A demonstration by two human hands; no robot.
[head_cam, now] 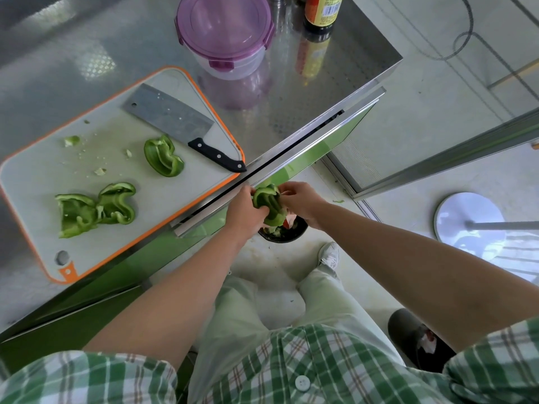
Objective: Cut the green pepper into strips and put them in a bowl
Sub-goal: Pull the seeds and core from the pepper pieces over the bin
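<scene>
While held out past worktop (291,83) edge, pepper piece (267,199) sits between both hands, above black bin (291,237) on floor. Left hand (245,209) grips piece, fingers curled round it; right hand (300,199) pinches its upper edge. Pepper chunk (163,156) on cutting board (35,176) near cleaver (175,118) handle; two touching chunks (78,214) toward board's near side. Cleaver flat at board's far corner. Purple-lidded container (224,33) closed, behind board; sauce bottle (322,10) near it.
</scene>
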